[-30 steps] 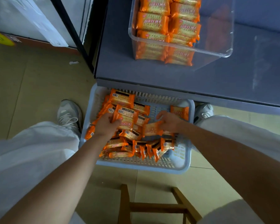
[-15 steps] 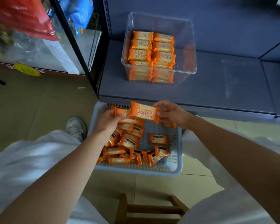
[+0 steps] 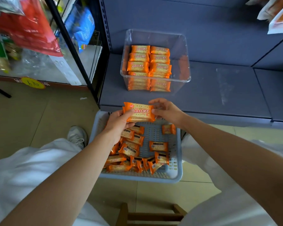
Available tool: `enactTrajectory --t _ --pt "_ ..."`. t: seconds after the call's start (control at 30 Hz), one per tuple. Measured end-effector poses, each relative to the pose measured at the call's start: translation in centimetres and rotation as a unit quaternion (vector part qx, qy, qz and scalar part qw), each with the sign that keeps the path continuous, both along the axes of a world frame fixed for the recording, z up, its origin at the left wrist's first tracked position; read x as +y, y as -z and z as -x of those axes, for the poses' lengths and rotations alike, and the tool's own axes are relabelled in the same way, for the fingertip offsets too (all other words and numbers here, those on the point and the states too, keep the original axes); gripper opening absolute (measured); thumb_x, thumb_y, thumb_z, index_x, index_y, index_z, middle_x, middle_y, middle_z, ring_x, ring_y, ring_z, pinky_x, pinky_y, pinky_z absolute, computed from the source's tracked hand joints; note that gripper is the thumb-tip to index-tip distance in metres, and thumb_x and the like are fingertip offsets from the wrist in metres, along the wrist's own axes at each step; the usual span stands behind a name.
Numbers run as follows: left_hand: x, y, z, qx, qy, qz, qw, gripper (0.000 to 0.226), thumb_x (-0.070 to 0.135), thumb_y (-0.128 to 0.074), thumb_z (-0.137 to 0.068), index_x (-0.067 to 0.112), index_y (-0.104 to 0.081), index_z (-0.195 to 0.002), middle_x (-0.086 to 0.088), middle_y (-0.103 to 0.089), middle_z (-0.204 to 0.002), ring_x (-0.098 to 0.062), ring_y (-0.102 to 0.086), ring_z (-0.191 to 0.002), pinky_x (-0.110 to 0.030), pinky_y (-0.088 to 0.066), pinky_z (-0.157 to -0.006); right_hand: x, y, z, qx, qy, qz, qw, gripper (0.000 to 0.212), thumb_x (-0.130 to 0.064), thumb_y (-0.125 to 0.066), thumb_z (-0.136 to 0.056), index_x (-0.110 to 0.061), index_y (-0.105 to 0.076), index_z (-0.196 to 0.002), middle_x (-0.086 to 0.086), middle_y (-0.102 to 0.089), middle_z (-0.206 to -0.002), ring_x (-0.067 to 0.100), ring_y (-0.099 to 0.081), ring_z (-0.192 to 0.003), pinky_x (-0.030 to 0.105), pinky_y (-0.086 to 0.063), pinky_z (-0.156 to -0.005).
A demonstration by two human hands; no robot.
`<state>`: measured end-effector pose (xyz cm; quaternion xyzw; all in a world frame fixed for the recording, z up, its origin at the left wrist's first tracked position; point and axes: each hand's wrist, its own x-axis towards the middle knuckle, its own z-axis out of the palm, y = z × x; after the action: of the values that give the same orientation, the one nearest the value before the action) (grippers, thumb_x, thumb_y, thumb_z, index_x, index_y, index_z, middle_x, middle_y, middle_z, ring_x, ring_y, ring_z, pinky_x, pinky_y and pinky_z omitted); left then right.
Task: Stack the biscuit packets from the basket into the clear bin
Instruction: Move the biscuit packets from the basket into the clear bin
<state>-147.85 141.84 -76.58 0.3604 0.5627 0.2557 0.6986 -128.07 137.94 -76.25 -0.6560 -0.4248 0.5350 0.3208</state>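
Above the basket (image 3: 177, 160), left hand (image 3: 118, 123) and right hand (image 3: 166, 110) pinch the ends of one biscuit packet (image 3: 140, 112), partly hiding loose packets (image 3: 158, 145) below.

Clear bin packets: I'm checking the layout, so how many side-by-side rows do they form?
2: a left row and a right row of packets, side by side in the clear bin; lower layers are partly hidden.

I see only bare dark grey shelf (image 3: 203, 98) between the held orange biscuit packet (image 3: 140, 112) and the open-topped clear plastic bin (image 3: 184, 62). Inside, two columns of stacked orange packets (image 3: 138, 66) fill the left and middle; the strip along the right wall is free. A perforated grey upright (image 3: 105, 30) stands near the bin's left.
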Motion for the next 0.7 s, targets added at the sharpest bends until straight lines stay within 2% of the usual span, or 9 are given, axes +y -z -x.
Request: enactTrajectory --t 0.13,0.2,0.27,0.33,0.43,0.5,0.57,0.6,0.7 --pt "2.1 -1.1 -1.1 -0.004 0.006 -0.01 1.0 0.008 0.022 -0.065 -0.09 0.015 -0.063 -0.094 -0.007 -0.069 -0.1 -0.021 -0.066 -0.093 -0.028 -0.056 -0.079 1.8 -1.6 -1.0 -0.135 -0.063 -0.09 0.985 0.047 -0.029 -0.067 -0.088 -0.029 -0.049 -0.132 -0.008 -0.044 -0.13 0.007 -0.044 -0.117 0.017 -0.036 -0.092" --pt "3.3 -1.8 -2.0 -0.016 0.008 -0.016 1.0 0.008 0.022 -0.064 -0.091 0.014 -0.062 -0.093 -0.006 -0.069 -0.093 -0.019 -0.066 -0.086 -0.029 -0.056 -0.08 2.9 -2.4 -1.5 -0.191 -0.132 -0.132 0.964 0.064 -0.032 -0.075 -0.08 -0.025 -0.045 -0.137 -0.009 -0.048 -0.132 0.007 -0.044 -0.121 0.015 -0.035 -0.096" --pt "4.6 -2.3 -3.0 -0.02 0.016 -0.02 0.999 0.011 0.022 -0.063 -0.092 0.012 -0.062 -0.094 -0.007 -0.069 -0.093 -0.021 -0.067 -0.086 -0.031 -0.057 -0.081 4.3 -2.7 -2.1 -0.279 -0.189 -0.169 0.926 0.071 -0.03 -0.079 -0.076 -0.019 -0.044 -0.137 -0.001 -0.054 -0.13 0.015 -0.05 -0.119 0.027 -0.041 -0.099" --pt "5.9 -2.8 -4.0 -0.021 0.027 -0.024 0.999 0.014 0.023 -0.063 -0.092 0.01 -0.063 -0.096 -0.009 -0.07 -0.096 -0.022 -0.068 -0.086 -0.031 -0.057 -0.081 5.7 -3.0 -3.1 -0.344 -0.215 -0.198 0.892 0.07 -0.029 -0.078 -0.075 -0.017 -0.042 -0.135 0.005 -0.058 -0.126 0.022 -0.056 -0.112 0.039 -0.047 -0.095" --pt "8.3 -3.4 -5.4 -0.029 0.045 -0.043 0.998 0.025 0.029 -0.061 -0.092 0.01 -0.062 -0.108 -0.011 -0.071 -0.103 -0.022 -0.07 -0.088 -0.032 -0.057 -0.08 8.1 -3.9 -4.8 -0.381 -0.224 -0.191 0.877 0.069 -0.03 -0.076 -0.077 -0.018 -0.041 -0.136 0.004 -0.06 -0.123 0.02 -0.059 -0.102 0.029 -0.047 -0.087" --pt "10.2 -3.6 -6.3 0.01 0.081 -0.098 0.992 0.031 0.039 -0.053 -0.095 0.016 -0.058 -0.116 -0.005 -0.068 -0.109 -0.019 -0.069 -0.09 -0.034 -0.055 -0.087 10.0 -4.7 -6.5 -0.383 -0.198 -0.185 0.883 0.068 -0.029 -0.077 -0.077 -0.02 -0.043 -0.136 0.003 -0.059 -0.123 0.016 -0.057 -0.1 0.025 -0.044 -0.085" --pt "12.2 -3.2 -6.7 0.112 0.139 -0.221 0.959 0.039 0.044 -0.046 -0.097 0.02 -0.053 -0.127 0.0 -0.061 -0.121 -0.015 -0.063 -0.104 -0.038 -0.047 -0.099 12.0 -5.1 -8.7 -0.39 -0.17 -0.164 0.89 0.068 -0.027 -0.076 -0.076 -0.022 -0.043 -0.136 0.005 -0.061 -0.119 0.02 -0.058 -0.098 0.033 -0.047 -0.087" --pt "13.2 -2.7 -6.6 0.169 0.173 -0.295 0.924 0.042 0.043 -0.045 -0.098 0.019 -0.051 -0.132 0.0 -0.057 -0.128 -0.014 -0.057 -0.113 -0.037 -0.043 -0.103 13.0 -5.1 -9.9 -0.399 -0.161 -0.149 0.89 0.068 -0.027 -0.077 -0.076 -0.022 -0.043 -0.136 0.007 -0.062 -0.116 0.023 -0.059 -0.098 0.038 -0.048 -0.089" --pt "15.8 -0.7 -6.4 0.293 0.257 -0.492 0.779 0.042 0.036 -0.044 -0.099 0.015 -0.051 -0.134 -0.002 -0.052 -0.137 -0.019 -0.047 -0.127 -0.039 -0.037 -0.107 15.5 -3.5 -13.3 -0.403 -0.147 -0.091 0.899 0.07 -0.025 -0.08 -0.075 -0.022 -0.045 -0.135 0.008 -0.061 -0.116 0.027 -0.058 -0.102 0.044 -0.046 -0.094"
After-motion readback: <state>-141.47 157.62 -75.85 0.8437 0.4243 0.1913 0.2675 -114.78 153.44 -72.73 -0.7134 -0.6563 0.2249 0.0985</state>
